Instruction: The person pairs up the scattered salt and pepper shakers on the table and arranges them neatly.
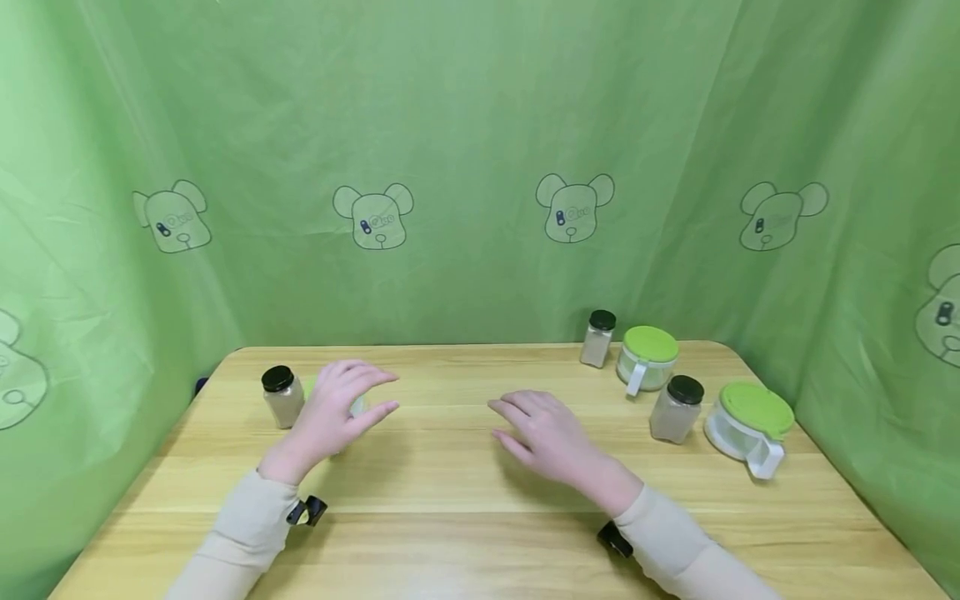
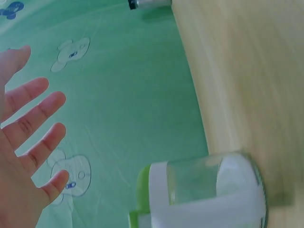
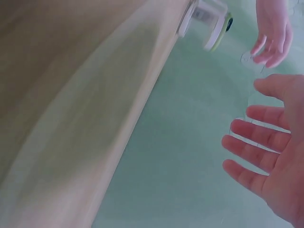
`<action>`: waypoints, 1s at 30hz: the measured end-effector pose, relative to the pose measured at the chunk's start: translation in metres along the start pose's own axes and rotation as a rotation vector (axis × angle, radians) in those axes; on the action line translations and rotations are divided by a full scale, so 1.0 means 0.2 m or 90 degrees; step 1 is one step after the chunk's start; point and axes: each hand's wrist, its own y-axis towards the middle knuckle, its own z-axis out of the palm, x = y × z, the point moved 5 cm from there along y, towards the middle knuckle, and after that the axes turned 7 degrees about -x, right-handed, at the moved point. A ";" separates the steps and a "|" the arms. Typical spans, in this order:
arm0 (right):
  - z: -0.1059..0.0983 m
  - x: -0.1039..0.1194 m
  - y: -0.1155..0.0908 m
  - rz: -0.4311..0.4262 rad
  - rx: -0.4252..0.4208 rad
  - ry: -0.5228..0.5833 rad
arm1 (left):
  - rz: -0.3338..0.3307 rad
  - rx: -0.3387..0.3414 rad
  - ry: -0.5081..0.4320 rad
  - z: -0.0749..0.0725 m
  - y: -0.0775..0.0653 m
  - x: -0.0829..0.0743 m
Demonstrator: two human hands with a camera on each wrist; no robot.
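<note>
— What stood on our wood-grain tabletop (image 1: 450,533)?
— We counted six containers: three squared, see-through jars with ridged black caps, three rounded clear pots with smooth green lids. At the left stood one black-capped jar (image 1: 283,406); just right of it, mostly behind the left hand (image 1: 337,404) in the head view, was the left pot (image 2: 194,185), with its white handle.
— And on the right?
— From far to near, we saw a slim jar (image 1: 597,342), a far pot (image 1: 647,371), a broader jar (image 1: 677,412) and a near pot (image 1: 746,425), each of these pots white-handled.
— How did we find the hands?
— The left was raised near the left pot, palm inward, fingers spread wide, grasping nothing. The right hand (image 1: 551,437) hovered right of the middle, fingers gently bent and parted, also empty. Both wrists wore pale sleeves.
— Behind them?
— Creased green cloth (image 1: 465,100), where we counted six outlined bear heads, two cropped.
</note>
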 end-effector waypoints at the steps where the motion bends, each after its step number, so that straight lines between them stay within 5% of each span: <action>1: 0.00 -0.01 -0.01 0.001 -0.001 -0.001 | 0.002 0.003 0.001 0.01 0.00 0.00; 11: -0.02 -0.09 -0.02 0.027 0.010 -0.011 | 0.019 0.000 0.017 0.05 -0.01 -0.04; 30: -0.11 -0.32 -0.04 0.076 -0.057 -0.047 | 0.001 0.024 0.038 0.11 0.00 -0.06</action>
